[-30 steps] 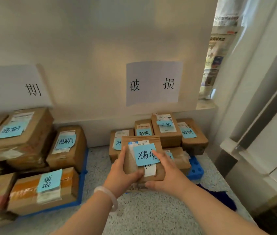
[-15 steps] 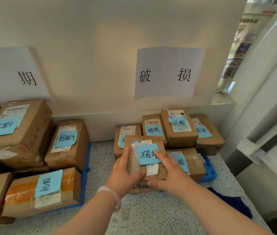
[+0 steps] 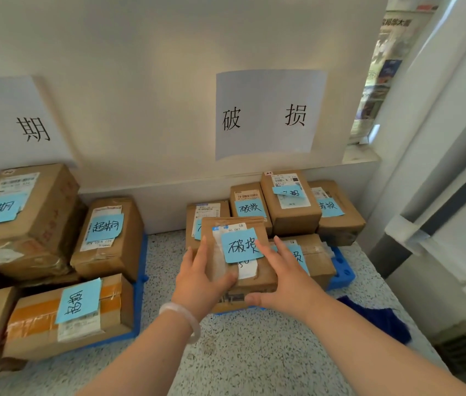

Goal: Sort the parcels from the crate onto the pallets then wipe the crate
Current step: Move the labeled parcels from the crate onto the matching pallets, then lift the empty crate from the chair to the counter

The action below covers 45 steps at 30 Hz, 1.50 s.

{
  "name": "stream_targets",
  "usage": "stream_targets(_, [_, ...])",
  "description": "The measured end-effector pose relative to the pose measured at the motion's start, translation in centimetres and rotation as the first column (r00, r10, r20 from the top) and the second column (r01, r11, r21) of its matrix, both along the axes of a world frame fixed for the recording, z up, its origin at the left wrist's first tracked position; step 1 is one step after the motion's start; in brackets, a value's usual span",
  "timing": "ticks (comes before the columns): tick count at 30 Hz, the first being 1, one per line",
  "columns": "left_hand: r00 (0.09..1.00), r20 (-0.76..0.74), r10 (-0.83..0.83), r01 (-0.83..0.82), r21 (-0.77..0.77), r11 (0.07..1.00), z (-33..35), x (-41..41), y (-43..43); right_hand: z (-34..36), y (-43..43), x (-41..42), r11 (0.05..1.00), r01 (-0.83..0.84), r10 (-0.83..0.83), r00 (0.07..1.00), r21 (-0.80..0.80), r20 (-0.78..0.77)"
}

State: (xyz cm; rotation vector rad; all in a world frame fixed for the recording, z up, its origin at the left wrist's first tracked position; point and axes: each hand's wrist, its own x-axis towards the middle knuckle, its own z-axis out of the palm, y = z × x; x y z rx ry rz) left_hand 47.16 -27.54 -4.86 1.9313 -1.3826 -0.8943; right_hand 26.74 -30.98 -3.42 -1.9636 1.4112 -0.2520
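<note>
From where I stand, the left hand [image 3: 197, 281] and right hand [image 3: 288, 278] grip the parcel [image 3: 266, 272] from either side, just over the front boxes [image 3: 316, 261] on the blue pallet [image 3: 343, 270]; I'd set it down flat, label up, below the matching wall sign [image 3: 268, 115].

a parcel sorting room is shown: taped cardboard parcels [image 3: 291, 212] with shipping labels [image 3: 286, 180] and handwritten blue notes [image 3: 241, 245] are stacked on blue pallets [image 3: 343, 267] on a speckled floor [image 3: 254, 352], under printed paper signs [image 3: 268, 112] fixed to the wall [image 3: 140, 81].
</note>
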Motion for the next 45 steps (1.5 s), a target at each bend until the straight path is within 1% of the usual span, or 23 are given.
stream_targets(2, [0.995,0.097,0.008,-0.007,-0.017,1.000,0.6,-0.4,0.8,0.1,1.3,-0.7,0.999,-0.006,0.005,1.000,-0.051,-0.022])
stream_targets(4, [0.973,0.232,0.008,0.003,-0.048,0.999,1.2,-1.1,1.7,0.3,2.8,-1.7,0.995,-0.007,0.004,0.999,-0.098,-0.037])
stream_targets(8, [0.882,0.469,-0.056,0.109,-0.088,0.990,2.0,-3.8,4.2,0.5,6.2,-4.4,0.990,0.014,-0.023,0.998,-0.141,-0.067])
stream_targets(10, [0.833,0.543,-0.101,0.178,-0.090,0.980,2.2,-5.7,5.8,0.7,8.1,-6.0,0.985,0.024,-0.037,0.997,-0.174,-0.071])
stream_targets(12, [0.802,0.580,-0.142,0.243,-0.100,0.965,2.4,-7.9,7.5,1.0,10.0,-7.9,0.977,0.038,-0.058,0.994,-0.210,-0.089])
stream_targets(15, [0.774,0.596,-0.213,0.334,-0.098,0.937,2.9,-12.0,10.4,1.5,13.4,-11.3,0.966,0.071,-0.103,0.988,-0.250,-0.117])
stream_targets(18, [0.728,0.620,-0.292,0.422,-0.069,0.904,3.2,-17.0,13.6,2.0,17.3,-15.6,0.951,0.097,-0.157,0.970,-0.293,-0.187])
stream_targets(24, [0.679,0.599,-0.425,0.564,-0.054,0.824,2.8,-28.9,21.3,1.1,27.3,-26.9,0.930,0.205,-0.294,0.913,-0.305,-0.282])
stream_targets(29, [0.620,0.540,-0.568,0.676,0.000,0.737,1.5,-39.2,29.6,0.7,38.4,-37.4,0.893,0.347,-0.436,0.822,-0.287,-0.366])
stream_targets(32, [0.557,0.516,-0.651,0.744,0.038,0.667,0.7,-44.0,33.9,0.1,43.8,-42.4,0.847,0.470,-0.532,0.759,-0.249,-0.376])
stream_targets(34, [0.521,0.520,-0.676,0.766,0.065,0.640,0.2,-46.5,36.1,-0.4,46.7,-44.5,0.825,0.519,-0.564,0.732,-0.224,-0.383])
stream_targets(37, [0.485,0.502,-0.716,0.784,0.112,0.610,-0.3,-49.0,38.3,-1.1,49.4,-46.5,0.807,0.552,-0.587,0.710,-0.212,-0.388])
stream_targets(41, [0.449,0.478,-0.755,0.794,0.176,0.583,-1.0,-51.2,38.9,-2.0,49.8,-48.4,0.776,0.598,-0.624,0.676,-0.203,-0.392])
stream_targets(45, [0.437,0.477,-0.763,0.791,0.201,0.579,-1.9,-52.9,37.4,-2.9,49.3,-49.5,0.799,0.576,-0.588,0.689,-0.173,-0.422])
